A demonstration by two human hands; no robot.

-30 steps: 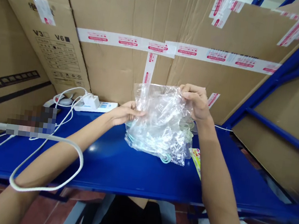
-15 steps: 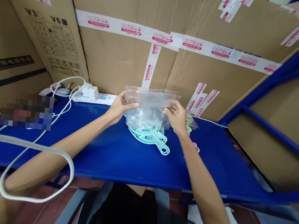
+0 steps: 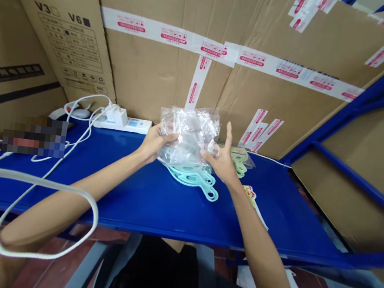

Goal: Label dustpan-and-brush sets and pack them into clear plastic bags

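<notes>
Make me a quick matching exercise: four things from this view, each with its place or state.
1. clear plastic
2. power strip
3. teal pieces
4. green pieces

A. partly hidden behind the plastic
B. beyond the right hand, to its right
C. in the grip of the left hand
D. has a white adapter on it

Pairs: 1-C, 2-D, 3-A, 4-B

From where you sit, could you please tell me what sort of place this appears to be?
It looks like a makeshift workstation, perhaps in a workshop or warehouse: a blue table stands against large taped cardboard panels, with a power strip along its back edge.
</notes>
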